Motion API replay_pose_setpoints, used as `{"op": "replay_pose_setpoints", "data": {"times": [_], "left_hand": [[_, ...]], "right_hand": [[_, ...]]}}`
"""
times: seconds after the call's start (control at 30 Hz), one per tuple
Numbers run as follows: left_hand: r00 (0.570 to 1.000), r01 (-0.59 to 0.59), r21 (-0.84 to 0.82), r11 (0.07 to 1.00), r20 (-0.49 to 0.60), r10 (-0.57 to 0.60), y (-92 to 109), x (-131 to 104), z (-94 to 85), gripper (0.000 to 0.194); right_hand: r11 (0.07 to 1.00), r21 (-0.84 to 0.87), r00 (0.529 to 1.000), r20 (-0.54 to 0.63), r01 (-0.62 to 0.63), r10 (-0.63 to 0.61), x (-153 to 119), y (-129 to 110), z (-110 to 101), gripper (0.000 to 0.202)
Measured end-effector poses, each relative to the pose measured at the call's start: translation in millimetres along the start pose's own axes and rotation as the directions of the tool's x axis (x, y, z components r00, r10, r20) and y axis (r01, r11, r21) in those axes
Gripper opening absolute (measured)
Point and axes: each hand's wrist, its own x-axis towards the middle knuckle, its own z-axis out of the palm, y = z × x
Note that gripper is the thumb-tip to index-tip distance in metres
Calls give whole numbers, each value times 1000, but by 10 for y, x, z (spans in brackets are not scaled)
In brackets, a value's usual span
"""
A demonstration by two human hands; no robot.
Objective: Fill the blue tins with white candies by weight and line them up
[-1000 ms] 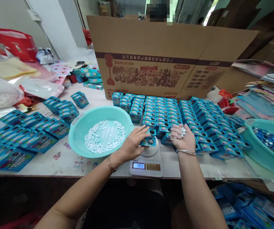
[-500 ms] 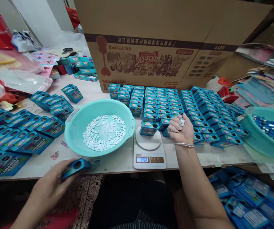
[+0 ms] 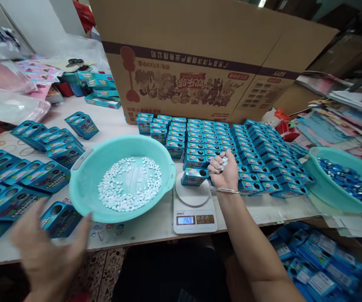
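My left hand [image 3: 47, 247], blurred by motion, is spread open at the lower left, just in front of a small blue box [image 3: 61, 219] that stands on the table. My right hand [image 3: 226, 170] is turned palm up with its fingers curled round some white candies [image 3: 224, 163]. Beside its fingertips, a blue box [image 3: 194, 176] rests on the white scale [image 3: 195, 214], whose display looks like 146.9. To the left of the scale sits a turquoise basin [image 3: 82, 201] with many white candies [image 3: 127, 205] spread over its bottom.
Rows of blue boxes [image 3: 246, 147] stand behind the scale, before a big carton [image 3: 181, 54]. More blue boxes [image 3: 55, 174] stand at the left. At the right is a turquoise basin [image 3: 325, 197] of blue pieces; below it, a heap of blue packs [image 3: 322, 260].
My left hand has let go of the blue box, which now stands on the table at the left. The scale's reading has changed. The view has shifted a little.
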Motion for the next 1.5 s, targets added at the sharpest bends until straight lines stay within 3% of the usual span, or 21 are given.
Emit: {"op": "replay_pose_setpoints", "data": {"times": [0.03,0.07,0.2,0.33,0.43,0.53,0.8,0.87,1.07,1.23,1.5], "left_hand": [[996,-65,40,997,62,63,220,-21,119,80],[981,-178,-34,984,72,180,441,-30,268,77],[909,-202,-363,910,276,312,1162,70,1091,68],[848,-152,-311,938,446,285,1480,271,1864,64],[803,-113,-232,966,551,227,1518,358,2139,44],[790,-95,-238,967,572,219,1493,372,2191,31],[802,-111,-181,977,565,196,1511,341,2203,21],[803,-121,-188,975,559,208,1507,343,2198,26],[853,-117,-317,941,454,258,1415,383,2037,75],[861,-98,-327,940,446,245,1370,404,1951,77],[838,-81,-310,947,494,233,1399,382,2028,69]], "right_hand": [[1000,-19,1000,-3,22,-22,10,23,15,43],[998,-40,999,-4,46,-46,20,43,25,44],[979,-130,987,11,158,-158,44,102,41,45],[944,-198,964,49,264,-260,37,155,55,48],[932,-212,955,80,295,-284,26,193,71,49],[930,-203,951,100,306,-291,25,214,77,47],[921,-214,945,110,326,-309,33,232,84,44],[933,-206,956,84,293,-282,43,205,88,44],[992,-46,991,71,118,-115,90,2,48,39],[996,41,995,53,80,-82,77,-90,30,40],[983,-87,984,80,163,-157,64,14,57,44]]}}
